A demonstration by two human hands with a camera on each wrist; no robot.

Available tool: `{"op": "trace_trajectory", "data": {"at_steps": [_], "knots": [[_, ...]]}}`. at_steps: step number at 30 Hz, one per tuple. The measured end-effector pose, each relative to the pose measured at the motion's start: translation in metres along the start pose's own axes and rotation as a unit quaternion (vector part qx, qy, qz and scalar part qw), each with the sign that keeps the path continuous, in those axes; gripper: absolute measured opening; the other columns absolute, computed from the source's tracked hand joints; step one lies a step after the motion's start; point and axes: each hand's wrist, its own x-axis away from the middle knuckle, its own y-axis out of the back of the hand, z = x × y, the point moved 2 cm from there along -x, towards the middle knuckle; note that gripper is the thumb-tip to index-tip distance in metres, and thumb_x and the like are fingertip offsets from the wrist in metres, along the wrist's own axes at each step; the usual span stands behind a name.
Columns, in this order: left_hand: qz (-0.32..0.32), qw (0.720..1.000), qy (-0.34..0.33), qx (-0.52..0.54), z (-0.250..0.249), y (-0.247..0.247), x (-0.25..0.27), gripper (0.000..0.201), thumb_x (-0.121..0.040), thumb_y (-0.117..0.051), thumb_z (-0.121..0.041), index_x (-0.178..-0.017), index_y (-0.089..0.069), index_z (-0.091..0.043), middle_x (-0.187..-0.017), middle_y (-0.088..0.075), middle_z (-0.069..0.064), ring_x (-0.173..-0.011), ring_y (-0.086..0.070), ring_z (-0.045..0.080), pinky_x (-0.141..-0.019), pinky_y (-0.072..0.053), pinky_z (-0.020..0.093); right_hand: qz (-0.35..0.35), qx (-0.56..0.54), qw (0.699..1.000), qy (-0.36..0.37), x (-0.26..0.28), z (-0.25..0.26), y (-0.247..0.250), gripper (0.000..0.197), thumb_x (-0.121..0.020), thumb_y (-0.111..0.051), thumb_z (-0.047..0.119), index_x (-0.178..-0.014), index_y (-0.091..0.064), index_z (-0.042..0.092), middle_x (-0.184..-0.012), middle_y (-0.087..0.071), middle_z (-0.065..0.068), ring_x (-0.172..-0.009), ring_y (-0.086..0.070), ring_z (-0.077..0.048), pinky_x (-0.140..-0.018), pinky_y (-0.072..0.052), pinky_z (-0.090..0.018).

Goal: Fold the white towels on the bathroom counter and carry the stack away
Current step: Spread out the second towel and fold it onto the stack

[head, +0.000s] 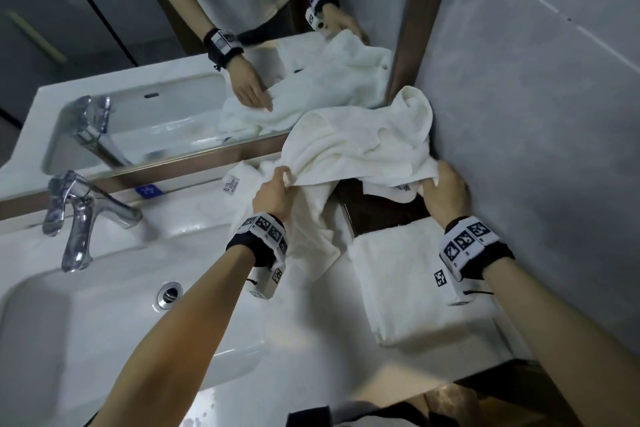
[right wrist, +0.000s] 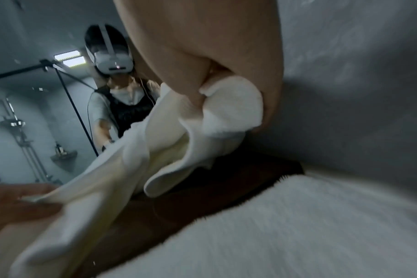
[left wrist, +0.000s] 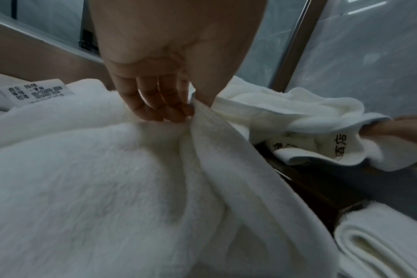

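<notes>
1. The left hand (head: 273, 192) pinches the near edge of an unfolded white towel (head: 360, 146) between thumb and curled fingers (left wrist: 155, 111).
2. The right hand (head: 445, 192) grips the same edge, fingers bunched round the cloth, close to the wall.
3. That towel lies heaped at the counter's (head: 311, 333) back right corner, against the mirror (head: 156, 45).
4. A folded towel (head: 412, 284) lies flat at the counter's right edge, nearer the front.
5. The faucet (head: 81, 215) stands at the back edge, over the sink (head: 104, 322).

Your right side is boxed in: grey wall (head: 540, 121) runs just beside the folded towels (head: 415, 284), mirror (head: 145, 45) closes the back. Faucet (head: 83, 215) stands at the basin's (head: 104, 315) rear left. Open passage is the bare counter strip (head: 311, 340) between basin and folded towels
</notes>
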Motion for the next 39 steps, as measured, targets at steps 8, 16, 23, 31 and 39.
{"op": "trace_trajectory", "data": {"at_steps": [8, 16, 23, 31, 39], "knots": [[-0.041, 0.996, -0.045, 0.068, -0.018, 0.008, 0.013, 0.016, -0.097, -0.037, -0.019, -0.09, -0.043, -0.005, -0.101, -0.057, 0.026, -0.094, -0.054, 0.039, -0.074, -0.038, 0.038, -0.056, -0.115, 0.991, 0.038, -0.004, 0.051, 0.041, 0.01, -0.086, -0.045, 0.016, -0.088, -0.053, 0.01, -0.09, -0.059, -0.013, -0.08, -0.052, -0.025, -0.064, -0.037, -0.032], [-0.197, 0.92, 0.03, 0.338, -0.027, 0.052, 0.036, 0.008, -0.101, -0.027, -0.016, -0.102, -0.033, -0.011, -0.084, -0.047, 0.001, -0.078, -0.046, 0.018, -0.071, -0.032, 0.026, -0.119, -0.192, 0.974, 0.023, -0.005, 0.071, 0.071, 0.031, -0.086, -0.039, 0.003, -0.114, -0.053, 0.0, -0.117, -0.059, -0.018, -0.105, -0.056, -0.027, -0.079, -0.04, -0.023], [-0.217, 0.845, 0.094, 0.479, -0.034, 0.091, 0.047, 0.013, -0.099, -0.028, -0.021, -0.103, -0.037, -0.012, -0.085, -0.043, -0.003, -0.088, -0.046, 0.017, -0.082, -0.04, 0.032, -0.007, -0.049, 0.997, 0.066, -0.016, 0.064, 0.059, 0.042, -0.086, -0.042, 0.005, -0.126, -0.052, 0.013, -0.132, -0.049, -0.018, -0.124, -0.045, -0.032, -0.105, -0.035, -0.035], [-0.196, 0.817, 0.047, 0.54, -0.074, 0.122, 0.079, 0.031, -0.1, -0.033, -0.025, -0.089, -0.059, -0.013, -0.095, -0.059, 0.013, -0.09, -0.057, 0.023, -0.083, -0.049, 0.036, 0.297, 0.115, 0.944, 0.083, 0.014, 0.044, -0.002, 0.059, -0.089, -0.055, 0.046, -0.137, -0.046, 0.014, -0.159, -0.008, -0.006, -0.147, -0.006, -0.018, -0.116, -0.008, -0.03], [-0.207, 0.817, 0.088, 0.531, -0.081, 0.131, 0.085, 0.037, -0.089, -0.039, -0.039, -0.085, -0.062, -0.011, -0.094, -0.066, 0.01, -0.089, -0.062, 0.025, -0.083, -0.049, 0.035, 0.274, 0.125, 0.947, 0.108, 0.011, 0.051, -0.018, 0.057, -0.086, -0.057, 0.038, -0.137, -0.042, 0.017, -0.15, -0.026, -0.009, -0.135, -0.033, -0.03, -0.101, -0.042, -0.052]]}}
